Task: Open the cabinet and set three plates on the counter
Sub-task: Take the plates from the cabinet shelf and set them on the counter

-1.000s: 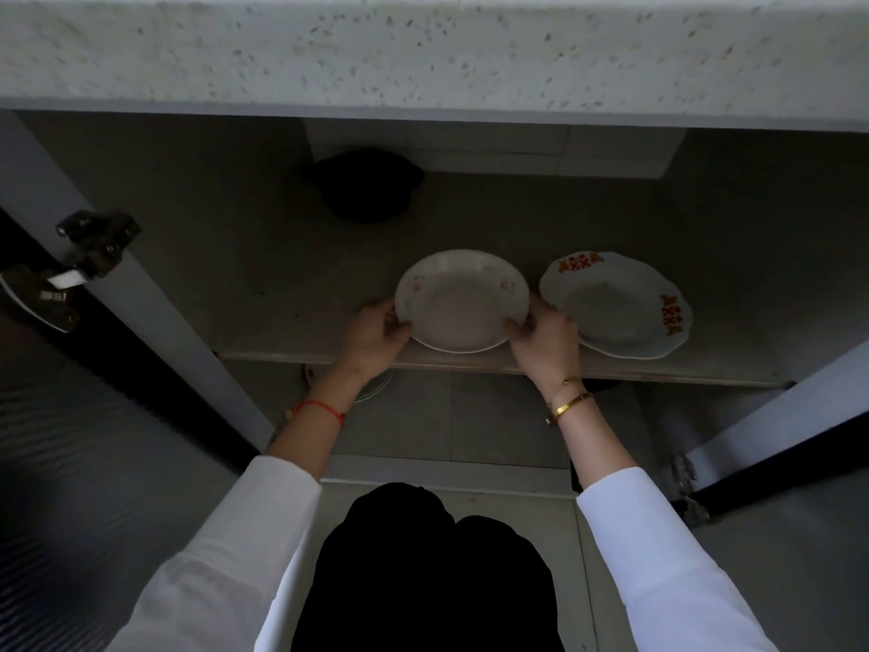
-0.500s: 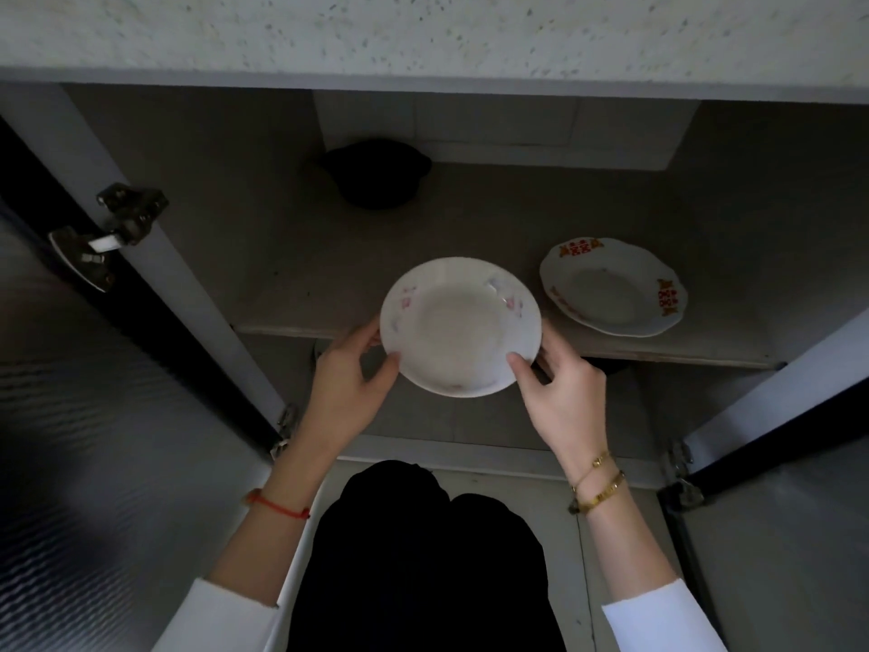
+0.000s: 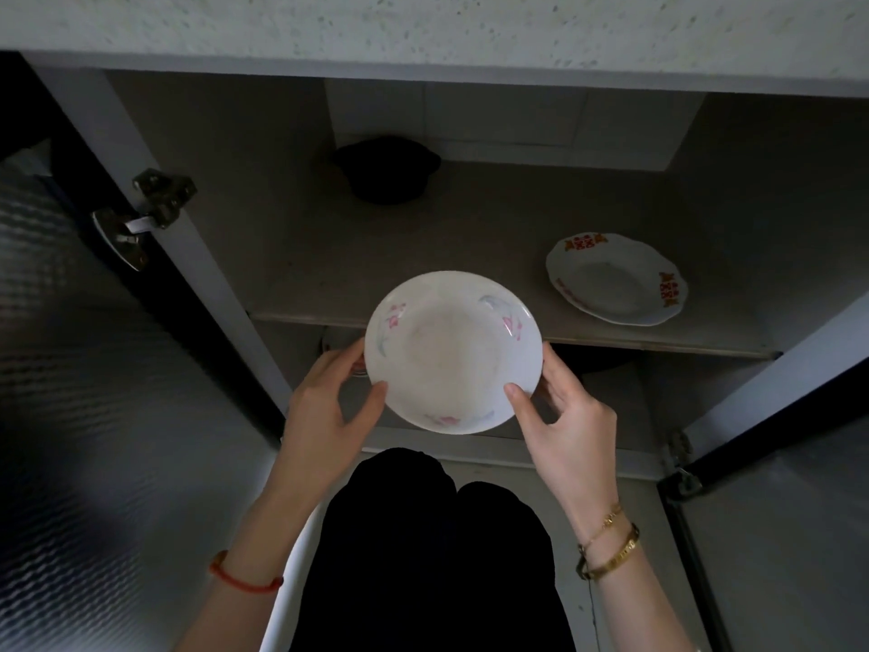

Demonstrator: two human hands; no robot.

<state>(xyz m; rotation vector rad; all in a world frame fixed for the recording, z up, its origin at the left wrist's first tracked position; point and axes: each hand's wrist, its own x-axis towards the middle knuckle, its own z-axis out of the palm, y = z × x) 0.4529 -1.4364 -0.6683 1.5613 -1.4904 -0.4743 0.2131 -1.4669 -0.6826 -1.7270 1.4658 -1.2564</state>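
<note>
Both hands (image 3: 329, 407) cupping plate (image 3: 452, 351) rim.

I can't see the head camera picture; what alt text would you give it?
Two bare hands, left hand and right hand, hold a white plate with pink flowers in front of an open cabinet. A red-patterned plate sits on the shelf, a dark pot behind.
</note>
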